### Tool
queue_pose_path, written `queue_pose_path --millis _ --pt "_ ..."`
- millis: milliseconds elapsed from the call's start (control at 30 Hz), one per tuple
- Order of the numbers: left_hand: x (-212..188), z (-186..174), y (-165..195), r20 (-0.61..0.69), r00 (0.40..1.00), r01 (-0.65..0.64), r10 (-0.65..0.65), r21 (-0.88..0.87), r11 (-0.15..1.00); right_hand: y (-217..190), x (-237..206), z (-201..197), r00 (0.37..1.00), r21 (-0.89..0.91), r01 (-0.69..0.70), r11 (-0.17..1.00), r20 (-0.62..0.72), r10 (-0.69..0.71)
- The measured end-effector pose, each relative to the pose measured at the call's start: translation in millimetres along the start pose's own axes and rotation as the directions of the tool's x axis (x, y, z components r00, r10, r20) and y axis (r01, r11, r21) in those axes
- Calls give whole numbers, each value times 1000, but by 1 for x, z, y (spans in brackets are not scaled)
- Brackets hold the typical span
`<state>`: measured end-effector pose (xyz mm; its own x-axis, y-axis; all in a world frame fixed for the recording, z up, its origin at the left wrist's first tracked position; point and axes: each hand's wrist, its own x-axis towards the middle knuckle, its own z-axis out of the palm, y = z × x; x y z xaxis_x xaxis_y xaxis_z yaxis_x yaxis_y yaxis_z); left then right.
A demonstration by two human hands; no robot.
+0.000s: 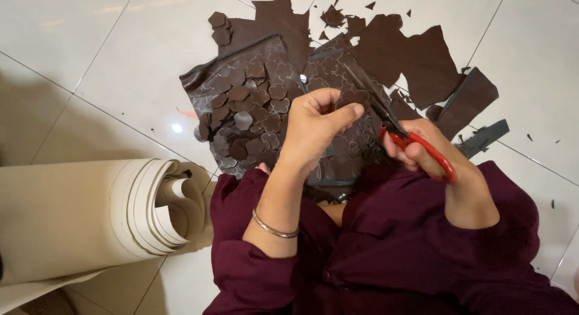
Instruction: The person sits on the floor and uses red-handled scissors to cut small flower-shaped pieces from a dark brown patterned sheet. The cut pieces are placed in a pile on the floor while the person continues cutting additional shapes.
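Above the white tiled floor (90,61), we pinch the dark brown flower-marked leather sheet (338,143) in our clenched left hand (313,125), just left of the red-handled scissors (403,133) our right hand (422,149) grasps, blades slanting up-left across the sheet.

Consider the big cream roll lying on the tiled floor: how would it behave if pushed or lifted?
The cream roll would probably roll if pushed, being round. Its many wound layers suggest it is heavy. The loose inner end curls, so the sheet itself looks flexible.
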<state>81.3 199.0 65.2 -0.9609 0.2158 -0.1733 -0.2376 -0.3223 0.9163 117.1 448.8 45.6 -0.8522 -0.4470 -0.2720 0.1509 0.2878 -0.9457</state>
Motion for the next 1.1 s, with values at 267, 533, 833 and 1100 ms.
queue_pose_path --millis 267,533,833,1100 --pt "2 -3 0 31 1000 -1 2 -24 1000 -15 3 -9 983 10 147 989 112 -147" --pt "2 -2 -1 56 997 60 -61 19 998 -20 2 -8 987 -65 79 995 147 -69" --pt "2 -5 -3 80 995 54 -54 4 999 -10 0 -11 993 -96 47 994 110 -36" --pt "4 -5 -9 80 996 26 -26 -1 1000 9 -1 -13 1000 -44 14 999 -27 -15"
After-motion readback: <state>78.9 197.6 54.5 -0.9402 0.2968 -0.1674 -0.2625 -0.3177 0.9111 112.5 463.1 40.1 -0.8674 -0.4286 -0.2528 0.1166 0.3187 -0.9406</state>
